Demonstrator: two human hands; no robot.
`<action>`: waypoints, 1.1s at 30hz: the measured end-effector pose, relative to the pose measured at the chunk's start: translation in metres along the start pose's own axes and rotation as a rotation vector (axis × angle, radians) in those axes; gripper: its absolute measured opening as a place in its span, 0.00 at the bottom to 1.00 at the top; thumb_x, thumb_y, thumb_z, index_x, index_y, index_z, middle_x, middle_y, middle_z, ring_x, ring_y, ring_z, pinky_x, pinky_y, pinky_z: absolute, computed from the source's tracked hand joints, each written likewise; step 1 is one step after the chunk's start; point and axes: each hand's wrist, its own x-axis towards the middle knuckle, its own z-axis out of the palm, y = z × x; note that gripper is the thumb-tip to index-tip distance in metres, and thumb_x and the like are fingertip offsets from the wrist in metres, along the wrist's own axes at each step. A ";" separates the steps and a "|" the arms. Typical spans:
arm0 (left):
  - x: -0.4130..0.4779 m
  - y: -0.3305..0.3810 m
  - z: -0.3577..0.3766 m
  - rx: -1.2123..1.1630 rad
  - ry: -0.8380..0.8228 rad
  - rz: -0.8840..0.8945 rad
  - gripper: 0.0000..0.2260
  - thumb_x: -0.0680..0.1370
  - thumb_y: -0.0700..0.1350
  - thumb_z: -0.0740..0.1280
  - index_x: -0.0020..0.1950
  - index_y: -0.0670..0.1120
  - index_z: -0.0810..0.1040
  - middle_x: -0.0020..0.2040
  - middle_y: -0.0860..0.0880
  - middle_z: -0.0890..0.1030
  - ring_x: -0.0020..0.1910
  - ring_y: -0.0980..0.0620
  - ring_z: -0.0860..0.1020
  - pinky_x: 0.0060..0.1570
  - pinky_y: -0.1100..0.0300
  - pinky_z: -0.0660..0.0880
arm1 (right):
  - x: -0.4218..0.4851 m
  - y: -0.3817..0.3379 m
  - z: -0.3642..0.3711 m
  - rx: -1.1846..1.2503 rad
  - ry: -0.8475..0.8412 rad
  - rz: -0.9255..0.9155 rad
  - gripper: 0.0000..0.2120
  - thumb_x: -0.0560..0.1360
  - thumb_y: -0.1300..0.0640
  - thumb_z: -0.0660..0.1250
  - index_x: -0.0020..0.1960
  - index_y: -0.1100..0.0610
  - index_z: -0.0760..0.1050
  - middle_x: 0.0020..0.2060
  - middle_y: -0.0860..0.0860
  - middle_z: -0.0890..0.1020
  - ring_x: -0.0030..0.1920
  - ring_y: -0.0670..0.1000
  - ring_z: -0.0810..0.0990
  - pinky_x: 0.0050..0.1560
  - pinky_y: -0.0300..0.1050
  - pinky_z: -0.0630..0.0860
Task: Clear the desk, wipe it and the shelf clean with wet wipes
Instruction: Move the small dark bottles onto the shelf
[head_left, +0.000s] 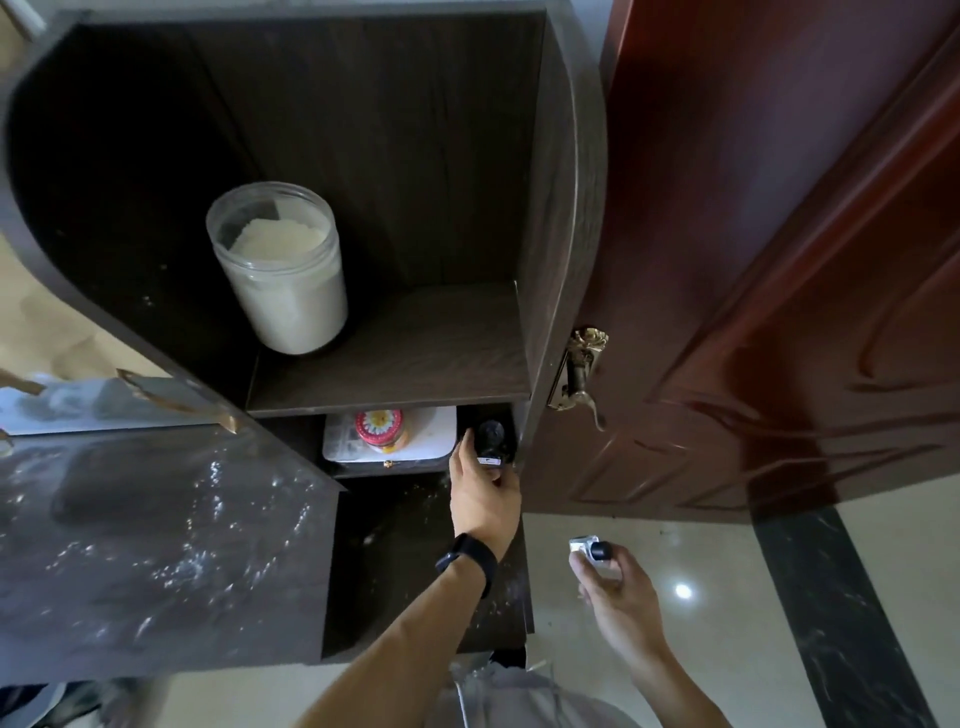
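Observation:
A dark wooden shelf unit (395, 358) stands against the wall, seen from above. My left hand (485, 493) reaches into its lower compartment and grips a black bottle (491, 436) at the right end. My right hand (618, 587) hangs over the floor and holds a small white item with a black cap (592, 551). The glossy dark desk top (156, 545) at the lower left is dusty and streaked with white specks. No wet wipe is visible.
A clear jar of white powder (280, 270) stands on the upper shelf. A red-lidded jar (379, 426) sits on a white box (431, 441) beside the bottle. A red-brown door (753, 260) with a brass handle (579, 374) is close on the right.

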 end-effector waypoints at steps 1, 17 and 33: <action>-0.006 -0.005 -0.003 -0.001 -0.011 0.030 0.28 0.78 0.43 0.66 0.77 0.49 0.62 0.74 0.48 0.66 0.56 0.48 0.80 0.58 0.51 0.77 | 0.001 0.001 0.002 0.001 -0.001 0.000 0.07 0.75 0.47 0.72 0.50 0.48 0.78 0.37 0.48 0.85 0.33 0.41 0.82 0.36 0.33 0.72; 0.006 -0.003 -0.021 0.827 -0.300 0.338 0.38 0.77 0.48 0.63 0.81 0.50 0.44 0.79 0.45 0.32 0.69 0.38 0.67 0.54 0.48 0.77 | -0.013 0.012 0.017 0.045 -0.028 0.001 0.07 0.75 0.47 0.72 0.51 0.47 0.78 0.44 0.47 0.84 0.35 0.40 0.83 0.40 0.34 0.76; 0.016 0.003 -0.025 0.829 -0.306 0.300 0.36 0.77 0.47 0.63 0.81 0.51 0.48 0.81 0.48 0.42 0.63 0.38 0.75 0.50 0.47 0.78 | -0.014 0.053 0.003 0.085 0.129 0.083 0.07 0.75 0.45 0.71 0.49 0.47 0.80 0.36 0.47 0.83 0.42 0.53 0.81 0.48 0.49 0.75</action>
